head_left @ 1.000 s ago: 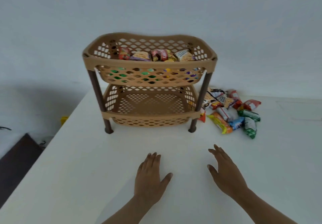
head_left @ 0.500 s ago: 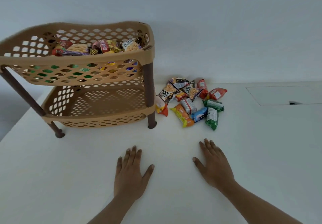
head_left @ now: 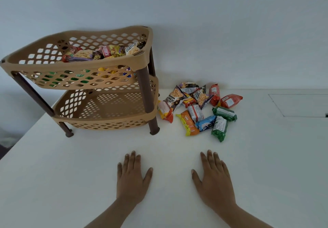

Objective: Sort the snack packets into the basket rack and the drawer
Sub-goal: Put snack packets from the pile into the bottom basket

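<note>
A tan two-tier basket rack [head_left: 145,59] with brown legs stands on the white table at the left. Its top basket holds several snack packets [head_left: 108,52]; the lower basket looks bare. A heap of loose snack packets [head_left: 197,108] lies on the table just right of the rack, among them an orange packet [head_left: 188,123], a blue one [head_left: 205,124] and two green ones [head_left: 220,127]. My left hand [head_left: 132,178] and my right hand [head_left: 215,179] rest flat on the table, fingers spread, holding nothing, well in front of the heap.
The white table [head_left: 71,171] ends at its left edge, with dark floor below. A flush rectangular panel [head_left: 301,105] is set into the tabletop at the far right. A plain wall rises behind the rack.
The view has swung to the right, so the rack sits further left and the heap nearer the middle. Both hands stay flat on the table.
</note>
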The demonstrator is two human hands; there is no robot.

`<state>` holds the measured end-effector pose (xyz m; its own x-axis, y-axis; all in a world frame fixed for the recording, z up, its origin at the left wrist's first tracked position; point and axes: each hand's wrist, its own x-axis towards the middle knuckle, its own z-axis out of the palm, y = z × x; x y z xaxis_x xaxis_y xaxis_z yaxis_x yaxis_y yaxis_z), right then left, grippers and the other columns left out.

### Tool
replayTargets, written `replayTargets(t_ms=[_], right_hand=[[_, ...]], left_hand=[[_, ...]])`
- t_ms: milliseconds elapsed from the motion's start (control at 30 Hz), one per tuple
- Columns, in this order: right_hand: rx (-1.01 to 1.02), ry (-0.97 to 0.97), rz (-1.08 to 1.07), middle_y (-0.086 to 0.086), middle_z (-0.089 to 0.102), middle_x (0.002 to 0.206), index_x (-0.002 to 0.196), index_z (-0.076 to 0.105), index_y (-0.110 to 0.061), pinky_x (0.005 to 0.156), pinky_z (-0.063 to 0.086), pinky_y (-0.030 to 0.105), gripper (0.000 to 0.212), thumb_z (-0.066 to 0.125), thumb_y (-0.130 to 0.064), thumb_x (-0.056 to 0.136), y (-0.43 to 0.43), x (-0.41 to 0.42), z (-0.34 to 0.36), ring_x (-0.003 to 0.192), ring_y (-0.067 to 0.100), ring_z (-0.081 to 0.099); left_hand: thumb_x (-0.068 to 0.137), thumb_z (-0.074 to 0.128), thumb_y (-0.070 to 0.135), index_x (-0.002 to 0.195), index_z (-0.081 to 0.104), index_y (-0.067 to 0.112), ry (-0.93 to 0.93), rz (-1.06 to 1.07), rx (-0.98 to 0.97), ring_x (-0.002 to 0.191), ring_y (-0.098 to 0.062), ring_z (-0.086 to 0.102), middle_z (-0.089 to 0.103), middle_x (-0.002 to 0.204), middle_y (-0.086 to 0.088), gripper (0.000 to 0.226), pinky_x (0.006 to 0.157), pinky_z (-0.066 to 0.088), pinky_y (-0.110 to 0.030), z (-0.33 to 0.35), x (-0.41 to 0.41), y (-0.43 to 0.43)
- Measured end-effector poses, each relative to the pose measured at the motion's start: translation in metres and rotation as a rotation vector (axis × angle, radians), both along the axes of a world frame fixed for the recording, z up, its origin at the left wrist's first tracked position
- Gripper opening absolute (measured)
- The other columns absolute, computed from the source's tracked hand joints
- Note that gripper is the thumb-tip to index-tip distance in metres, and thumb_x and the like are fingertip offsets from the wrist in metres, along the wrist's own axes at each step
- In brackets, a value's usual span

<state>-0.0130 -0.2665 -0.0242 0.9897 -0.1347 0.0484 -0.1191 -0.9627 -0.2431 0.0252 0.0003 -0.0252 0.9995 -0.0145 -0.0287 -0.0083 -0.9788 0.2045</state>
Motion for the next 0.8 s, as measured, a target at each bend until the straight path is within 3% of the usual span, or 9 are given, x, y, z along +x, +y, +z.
replayTargets(t_ms=[133,300,433,600,800], right_hand=[[-0.001,0.027,0.006,0.006,0.018,0.16,0.153,0.023,-0.02,0.119,0.01,0.038,0.075,0.016,-0.062,0.091,0.0,0.0,0.001,0.149,0.023,0.01],[0.045,0.005,-0.01,0.009,0.045,0.147,0.138,0.053,-0.016,0.108,0.034,0.043,0.069,0.037,-0.058,0.085,0.0,0.002,0.006,0.136,0.028,0.042],[0.23,-0.039,-0.015,-0.01,0.049,0.142,0.131,0.054,-0.03,0.106,0.034,0.035,0.055,0.053,-0.055,0.082,-0.011,0.019,0.012,0.134,0.014,0.041],[0.497,-0.274,-0.053,-0.018,0.058,0.107,0.114,0.06,-0.032,0.086,0.046,0.029,0.036,0.07,-0.035,0.08,-0.016,0.071,0.05,0.101,0.009,0.057],[0.571,-0.242,-0.029,-0.011,0.064,0.103,0.112,0.061,-0.024,0.075,0.05,0.029,0.029,0.065,-0.032,0.084,-0.027,0.173,0.086,0.088,0.008,0.059]], left_hand=[[0.095,0.025,0.064,0.152,0.024,0.017,0.012,0.03,-0.015,0.15,-0.024,0.005,0.015,0.162,-0.008,0.074,0.122,0.006,-0.04,0.007,0.019,-0.037],[0.095,0.03,0.063,0.15,0.029,0.021,-0.003,-0.058,-0.092,0.149,-0.017,0.014,0.022,0.161,0.001,0.07,0.119,0.015,-0.034,0.012,0.045,-0.077],[0.093,0.032,0.065,0.145,0.038,0.026,-0.052,-0.077,-0.165,0.143,-0.013,0.029,0.035,0.155,0.006,0.065,0.114,0.026,-0.032,0.021,0.066,-0.107],[0.091,0.042,0.065,0.128,0.052,0.029,-0.049,0.062,-0.358,0.111,-0.01,0.058,0.057,0.128,0.01,0.052,0.089,0.051,-0.029,0.044,0.098,-0.142],[0.089,0.052,0.058,0.119,0.057,0.019,0.183,0.333,-0.65,0.097,-0.016,0.06,0.064,0.111,0.001,0.049,0.067,0.042,-0.027,0.051,0.137,-0.171]])
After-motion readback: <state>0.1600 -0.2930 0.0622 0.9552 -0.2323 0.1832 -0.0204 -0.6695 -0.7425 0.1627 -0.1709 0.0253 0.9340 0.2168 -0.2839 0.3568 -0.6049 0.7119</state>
